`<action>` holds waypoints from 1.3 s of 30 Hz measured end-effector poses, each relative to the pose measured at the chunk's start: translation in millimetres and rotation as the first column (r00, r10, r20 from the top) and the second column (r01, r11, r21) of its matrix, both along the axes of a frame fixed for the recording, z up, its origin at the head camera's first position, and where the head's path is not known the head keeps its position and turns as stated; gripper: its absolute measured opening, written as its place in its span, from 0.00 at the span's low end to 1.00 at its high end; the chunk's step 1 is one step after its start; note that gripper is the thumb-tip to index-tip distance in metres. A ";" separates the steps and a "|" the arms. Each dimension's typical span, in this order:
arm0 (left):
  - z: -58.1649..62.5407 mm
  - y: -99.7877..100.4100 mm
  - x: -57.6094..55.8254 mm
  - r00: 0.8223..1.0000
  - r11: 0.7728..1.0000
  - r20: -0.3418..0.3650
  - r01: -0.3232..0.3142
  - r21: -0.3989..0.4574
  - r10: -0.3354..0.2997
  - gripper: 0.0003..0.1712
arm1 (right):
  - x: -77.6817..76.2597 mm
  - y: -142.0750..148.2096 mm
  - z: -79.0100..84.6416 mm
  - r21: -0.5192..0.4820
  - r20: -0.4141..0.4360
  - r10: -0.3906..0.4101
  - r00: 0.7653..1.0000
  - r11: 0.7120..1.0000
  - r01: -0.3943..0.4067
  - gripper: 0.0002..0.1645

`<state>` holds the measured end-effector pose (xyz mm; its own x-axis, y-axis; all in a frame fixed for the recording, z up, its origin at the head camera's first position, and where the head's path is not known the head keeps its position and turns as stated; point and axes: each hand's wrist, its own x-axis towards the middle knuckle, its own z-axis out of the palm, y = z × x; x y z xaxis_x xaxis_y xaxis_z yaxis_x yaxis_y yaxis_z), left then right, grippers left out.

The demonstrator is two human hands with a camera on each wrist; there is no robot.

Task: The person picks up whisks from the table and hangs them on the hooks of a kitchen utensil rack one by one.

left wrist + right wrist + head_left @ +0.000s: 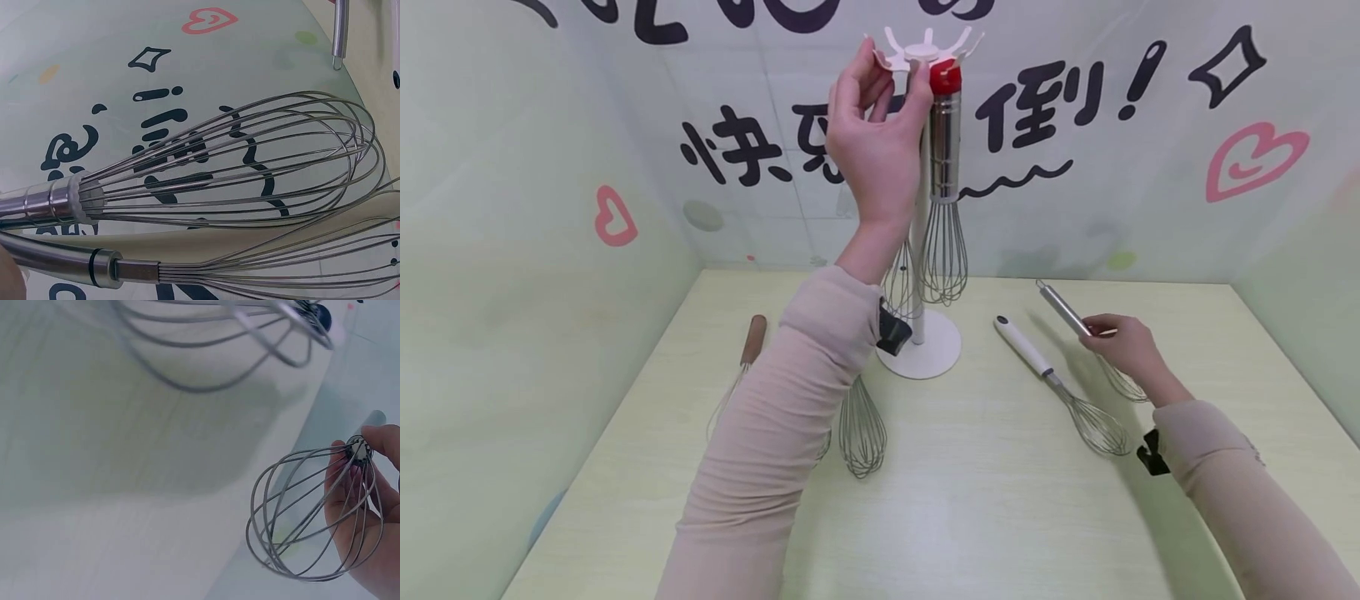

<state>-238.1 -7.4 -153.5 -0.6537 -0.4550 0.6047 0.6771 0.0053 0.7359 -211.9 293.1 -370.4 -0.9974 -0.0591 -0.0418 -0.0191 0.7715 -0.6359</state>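
Note:
My left hand (877, 142) is raised to the top of a white whisk stand (921, 52), its thumb and fingers pinching the hooked rim. Beside the thumb hangs a steel whisk with a red top (945, 137). Another hanging whisk (69, 261), steel-handled with a dark ring, is next to it in the left wrist view; the hand hides most of its handle in the head view. Over the table's right side, my right hand (1122, 342) grips a slim steel-handled whisk (1062, 307). Its wire loops surround a hub (359, 450) near my fingers in the right wrist view.
A white-handled whisk (1024, 345) lies left of my right hand. On the left lies a brown-handled whisk (755, 337), partly behind my left sleeve, with more whisk wires (862, 433) nearby. The stand's round base (936, 362) rests on the table, before a printed backdrop.

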 end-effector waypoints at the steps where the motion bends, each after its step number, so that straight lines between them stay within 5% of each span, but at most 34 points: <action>1: -0.2 -0.3 -0.2 1.000 1.000 0.000 0.001 -0.001 -0.001 0.31 | -0.1 0.5 1.8 -0.007 -0.002 -0.001 1.000 1.000 0.001 0.26; 17: 1.1 -6.4 -6.7 0.998 0.998 0.022 0.067 0.002 -0.067 0.31 | -3.7 -7.2 49.4 -0.166 -0.050 0.007 0.999 0.986 -0.015 0.29; 21: 1.9 -9.0 -8.7 0.994 0.994 0.028 0.106 0.011 -0.107 0.31 | -5.3 -11.6 61.3 -0.236 -0.053 0.011 0.999 0.971 -0.024 0.30; 28: 11.5 -9.2 4.5 0.984 0.988 0.081 0.156 0.023 -0.157 0.30 | -5.7 -20.6 81.5 -0.324 -0.056 0.001 0.998 0.946 -0.019 0.30; 39: 9.4 -8.3 -1.5 0.981 0.985 0.085 0.174 0.014 -0.175 0.30 | -0.1 -35.9 119.1 -0.435 -0.079 -0.071 0.994 0.900 0.029 0.28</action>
